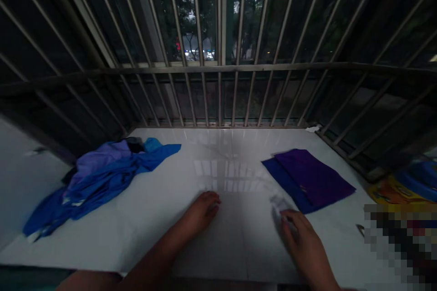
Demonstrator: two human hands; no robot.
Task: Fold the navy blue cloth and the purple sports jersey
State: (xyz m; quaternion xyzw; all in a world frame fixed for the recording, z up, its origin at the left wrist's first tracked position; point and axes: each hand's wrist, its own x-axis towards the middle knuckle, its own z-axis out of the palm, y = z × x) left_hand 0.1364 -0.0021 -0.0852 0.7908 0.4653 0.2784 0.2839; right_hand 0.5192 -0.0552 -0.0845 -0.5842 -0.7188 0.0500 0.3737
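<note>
My right hand (302, 234) pinches a small, pale, crumpled piece of thin material (280, 203); blur hides whether it is cloth or plastic. Just beyond that hand lie flat folded cloths, a purple one (310, 175) partly over a dark blue one (283, 182). Over the middle of the white surface, my left hand (205, 209) has its fingers curled in towards the thumb, and nothing shows in them. To its left is a loose heap of clothes, with a bright blue garment (116, 182) in front of a lavender one (102, 159).
The glossy white ledge (221, 154) ends at metal window bars (220, 68) at the back. A white scrap (313, 128) lies in the back right corner. On the right are a yellow-and-red package (392, 191) and a blue item (419, 177); the lower right corner is pixelated.
</note>
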